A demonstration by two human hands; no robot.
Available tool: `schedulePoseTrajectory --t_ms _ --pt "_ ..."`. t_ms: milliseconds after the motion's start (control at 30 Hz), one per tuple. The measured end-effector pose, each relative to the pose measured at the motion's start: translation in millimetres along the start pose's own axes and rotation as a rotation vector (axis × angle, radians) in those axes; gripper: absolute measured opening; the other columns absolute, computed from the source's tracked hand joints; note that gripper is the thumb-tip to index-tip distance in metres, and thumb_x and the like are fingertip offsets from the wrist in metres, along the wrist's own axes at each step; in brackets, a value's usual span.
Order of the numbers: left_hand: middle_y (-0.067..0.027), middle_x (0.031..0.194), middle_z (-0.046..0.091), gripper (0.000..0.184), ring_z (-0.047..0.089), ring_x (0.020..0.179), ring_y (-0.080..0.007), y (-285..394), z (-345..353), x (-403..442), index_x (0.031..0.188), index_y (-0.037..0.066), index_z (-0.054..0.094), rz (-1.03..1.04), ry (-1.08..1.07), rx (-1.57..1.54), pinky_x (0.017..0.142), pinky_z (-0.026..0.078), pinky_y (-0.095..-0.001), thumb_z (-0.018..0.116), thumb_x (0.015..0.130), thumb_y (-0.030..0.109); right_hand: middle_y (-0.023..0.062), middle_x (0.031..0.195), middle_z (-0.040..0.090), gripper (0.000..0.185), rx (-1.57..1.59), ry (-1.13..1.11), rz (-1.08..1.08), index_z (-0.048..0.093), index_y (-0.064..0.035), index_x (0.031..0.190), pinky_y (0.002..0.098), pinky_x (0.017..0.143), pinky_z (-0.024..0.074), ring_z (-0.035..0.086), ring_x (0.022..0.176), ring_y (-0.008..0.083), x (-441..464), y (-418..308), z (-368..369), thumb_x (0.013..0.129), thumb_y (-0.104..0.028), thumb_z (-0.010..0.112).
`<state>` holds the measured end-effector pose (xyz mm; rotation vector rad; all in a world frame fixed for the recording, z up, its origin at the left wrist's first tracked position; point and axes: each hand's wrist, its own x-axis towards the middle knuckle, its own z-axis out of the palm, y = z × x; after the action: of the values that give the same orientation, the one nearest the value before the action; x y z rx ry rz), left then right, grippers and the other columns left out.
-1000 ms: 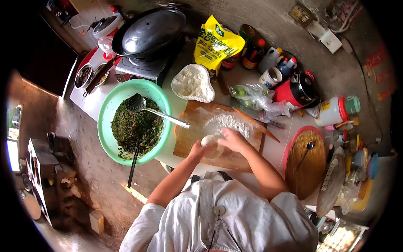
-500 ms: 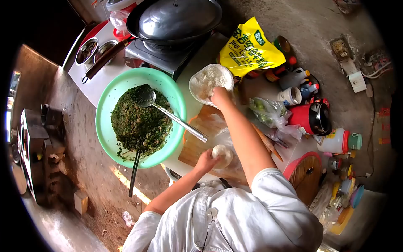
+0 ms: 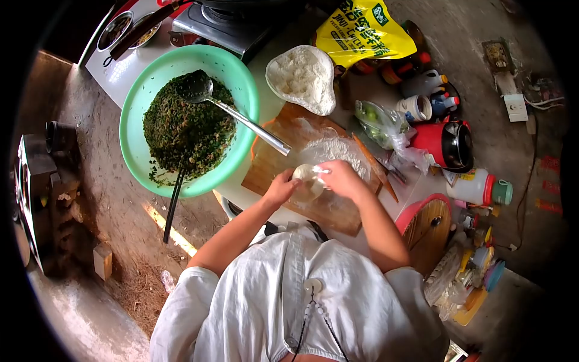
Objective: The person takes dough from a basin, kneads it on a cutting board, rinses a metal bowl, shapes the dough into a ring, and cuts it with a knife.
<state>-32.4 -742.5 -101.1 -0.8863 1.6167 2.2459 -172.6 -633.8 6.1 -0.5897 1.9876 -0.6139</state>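
Note:
A pale round of dough [image 3: 306, 182] is held over the floured wooden board [image 3: 283, 130]. My left hand [image 3: 281, 187] grips its left edge with closed fingers. At its right edge is my right hand [image 3: 341, 179], fingers bent together, with white flour on the fingertips; it touches the dough. Loose flour [image 3: 341, 151] lies on the board beyond my hands. A white bowl of flour [image 3: 301, 78] stands past the board. To the left, a green basin [image 3: 128, 123] holds chopped green filling [image 3: 184, 130], a metal ladle [image 3: 250, 128] and dark chopsticks [image 3: 175, 205].
A rolling pin [image 3: 375, 166] lies on the board's right side. Beyond are a stove [image 3: 220, 30], a yellow bag [image 3: 362, 36], a plastic bag of green produce [image 3: 383, 127] and a red pot [image 3: 437, 145]. A round wooden lid [image 3: 425, 232] is at the right.
My right hand dipped into the flour bowl half a second ago and has come back to the dough. My left hand has kept hold of the dough. The view has shifted.

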Motion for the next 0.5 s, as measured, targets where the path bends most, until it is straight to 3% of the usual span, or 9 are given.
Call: schedulePoseTrajectory --t_ms 67,133,233,300,367,433,500 --pt "-0.0085 0.095 0.057 0.039 0.052 0.088 -0.0164 3 2 -2 0.111 -0.002 0.051 -0.042 0.003 -0.127 0.08 0.04 -0.0279 0.056 0.076 0.014 0.0118 0.076 0.063 0.026 -0.14 0.23 -0.367 0.06 0.0026 0.099 0.0283 0.063 0.0462 0.057 0.066 0.0136 -1 29 22 0.078 -0.012 0.056" --pt "-0.0089 0.095 0.057 0.041 0.052 0.088 -0.0175 7 6 -5 0.112 -0.002 0.05 -0.06 0.005 -0.158 0.077 0.041 -0.0299 0.057 0.075 0.015 0.0112 0.078 0.063 0.025 -0.145 0.299 -0.311 0.06 0.0026 0.099 0.0275 0.066 0.0459 0.057 0.069 0.0128 -5 34 27 0.078 -0.011 0.055" --pt "-0.0092 0.095 0.057 0.045 0.053 0.085 -0.0186 4 14 -2 0.112 -0.002 0.049 0.101 0.041 -0.079 0.074 0.043 -0.0321 0.061 0.072 0.014 0.0101 0.082 0.064 0.025 -0.061 0.32 -0.187 0.06 0.0034 0.099 0.026 0.069 0.0455 0.057 0.073 0.011 -12 37 31 0.078 -0.009 0.053" --pt "-0.013 0.096 0.059 0.046 0.057 0.087 -0.0209 10 19 -2 0.106 -0.003 0.05 0.164 0.171 0.514 0.074 0.045 -0.0347 0.067 0.067 0.015 0.0097 0.084 0.064 0.025 0.023 0.272 -0.118 0.059 0.0041 0.099 0.0253 0.069 0.0453 0.056 0.074 0.01 -14 43 36 0.079 -0.008 0.053" --pt "-0.0131 0.095 0.059 0.045 0.057 0.087 -0.0218 11 23 0 0.104 -0.003 0.051 0.174 0.188 0.477 0.074 0.046 -0.0344 0.067 0.066 0.015 0.0165 0.089 0.064 0.024 0.205 0.345 -0.168 0.059 0.004 0.099 0.03 0.072 0.0471 0.062 0.081 0.0212 -9 61 44 0.079 -0.008 0.053" --pt "-0.0132 0.095 0.059 0.044 0.058 0.086 -0.0226 9 23 2 0.101 -0.003 0.051 0.187 0.203 0.443 0.074 0.046 -0.0341 0.068 0.065 0.015 0.0142 0.086 0.064 0.024 0.262 0.368 -0.222 0.059 0.0039 0.1 0.0284 0.071 0.0467 0.061 0.078 0.0176 -9 69 46 0.079 -0.007 0.052" --pt "-0.0118 0.095 0.059 0.041 0.058 0.083 -0.0234 7 17 4 0.103 -0.002 0.049 0.056 0.044 0.05 0.076 0.046 -0.0329 0.065 0.067 0.009 0.012 0.083 0.064 0.024 0.321 0.395 -0.279 0.059 0.0038 0.1 0.0269 0.069 0.0462 0.059 0.075 0.0139 -13 73 44 0.079 -0.006 0.052"
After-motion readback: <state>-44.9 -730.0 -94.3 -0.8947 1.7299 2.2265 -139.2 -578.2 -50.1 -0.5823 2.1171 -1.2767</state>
